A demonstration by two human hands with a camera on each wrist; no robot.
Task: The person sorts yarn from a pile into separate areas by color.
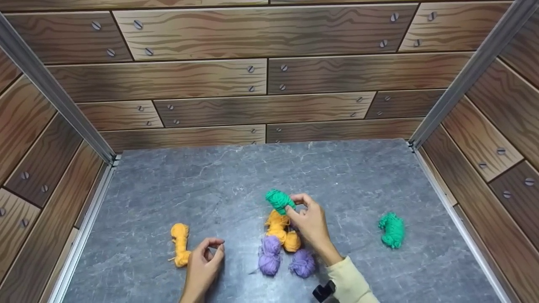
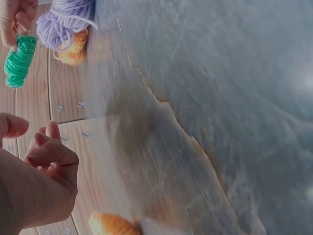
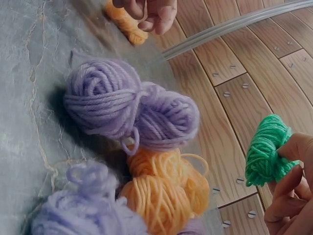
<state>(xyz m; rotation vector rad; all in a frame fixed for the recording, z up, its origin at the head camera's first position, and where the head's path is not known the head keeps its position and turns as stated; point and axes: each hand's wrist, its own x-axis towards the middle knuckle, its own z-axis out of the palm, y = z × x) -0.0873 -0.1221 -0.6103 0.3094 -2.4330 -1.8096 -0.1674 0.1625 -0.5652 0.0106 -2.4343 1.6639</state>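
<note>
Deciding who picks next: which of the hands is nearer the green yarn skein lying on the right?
Right. The right hand is left of that green yarn skein; the left hand is farther left, near the leftmost orange yarn skein.

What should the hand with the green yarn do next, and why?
Perhaps lower it gently beside the middle pile of yarn: the right hand pinches the green yarn, which is raised above the table, and the head view shows it close to that pile's far end.
</note>
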